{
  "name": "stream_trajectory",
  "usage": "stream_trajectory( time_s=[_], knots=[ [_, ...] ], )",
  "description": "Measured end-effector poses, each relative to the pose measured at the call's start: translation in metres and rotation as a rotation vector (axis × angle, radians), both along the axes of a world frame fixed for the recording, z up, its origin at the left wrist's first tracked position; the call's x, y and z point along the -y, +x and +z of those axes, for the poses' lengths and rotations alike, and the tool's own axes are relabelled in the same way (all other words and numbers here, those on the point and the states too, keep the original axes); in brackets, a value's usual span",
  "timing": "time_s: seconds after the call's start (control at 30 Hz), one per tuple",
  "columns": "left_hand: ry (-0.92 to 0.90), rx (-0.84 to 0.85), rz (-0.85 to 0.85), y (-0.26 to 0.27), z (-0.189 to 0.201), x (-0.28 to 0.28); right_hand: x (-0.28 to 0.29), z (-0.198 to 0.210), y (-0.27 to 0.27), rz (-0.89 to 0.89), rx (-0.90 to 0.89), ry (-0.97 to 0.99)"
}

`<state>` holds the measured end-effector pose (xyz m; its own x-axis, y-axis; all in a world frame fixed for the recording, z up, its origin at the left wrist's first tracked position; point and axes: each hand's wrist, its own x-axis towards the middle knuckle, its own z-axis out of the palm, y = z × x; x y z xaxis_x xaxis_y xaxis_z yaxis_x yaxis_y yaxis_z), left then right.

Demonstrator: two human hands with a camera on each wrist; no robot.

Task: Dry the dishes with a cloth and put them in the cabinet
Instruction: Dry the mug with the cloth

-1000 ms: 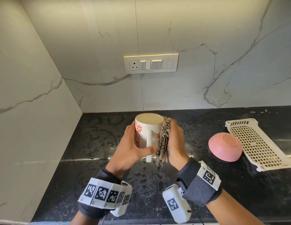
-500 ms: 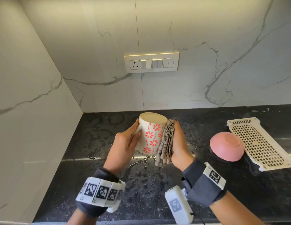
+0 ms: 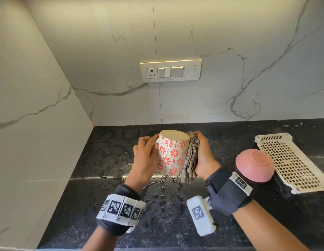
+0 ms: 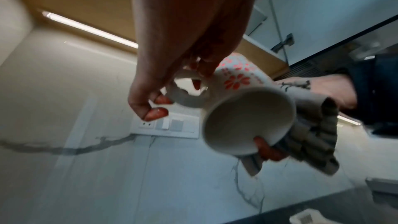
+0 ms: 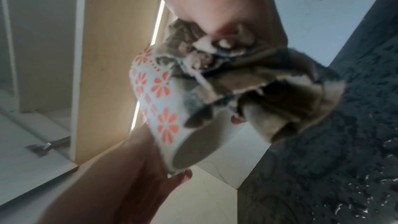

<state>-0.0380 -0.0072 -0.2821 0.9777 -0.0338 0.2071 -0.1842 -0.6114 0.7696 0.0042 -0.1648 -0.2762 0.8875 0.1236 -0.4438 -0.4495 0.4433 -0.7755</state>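
Observation:
A white mug with red flowers [image 3: 171,156] is held bottom-up above the wet counter. My left hand [image 3: 145,154] grips it by the handle side; in the left wrist view its fingers curl through the handle [image 4: 187,91] of the mug [image 4: 247,120]. My right hand [image 3: 202,156] presses a bunched grey cloth [image 3: 191,158] against the mug's right side. In the right wrist view the cloth [image 5: 247,83] wraps around the mug [image 5: 159,101].
A pink bowl [image 3: 254,167] lies upside down on the black counter [image 3: 85,187], right of my hands. A white perforated tray [image 3: 291,162] lies beyond it. Water drops cover the counter. A switch panel [image 3: 171,70] sits on the marble wall.
The mug has turned in my hands: its handle went from facing me to the left side under my left hand. The cloth stayed pressed on the right side.

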Motion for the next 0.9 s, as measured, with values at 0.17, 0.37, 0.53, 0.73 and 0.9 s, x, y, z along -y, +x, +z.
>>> stream_trajectory(
  time_s=[0.17,0.37,0.53,0.73,0.9],
  knots=[
    [-0.177,-0.106,-0.078,-0.005,0.011,0.012,-0.008,-0.008,-0.003,-0.035,0.113,-0.101],
    [-0.410,-0.128,-0.125,-0.002,0.010,0.008,0.001,0.002,0.000,0.134,0.091,-0.106],
    [-0.408,-0.179,-0.246,0.009,0.001,0.002,0.003,0.005,-0.001,0.174,0.001,-0.020],
    [-0.384,0.155,0.030,-0.002,-0.009,0.027,-0.001,0.004,-0.001,-0.016,0.143,0.006],
    [-0.627,0.088,0.047,-0.015,-0.010,0.048,-0.010,-0.004,-0.005,-0.044,0.272,-0.206]
  ],
)
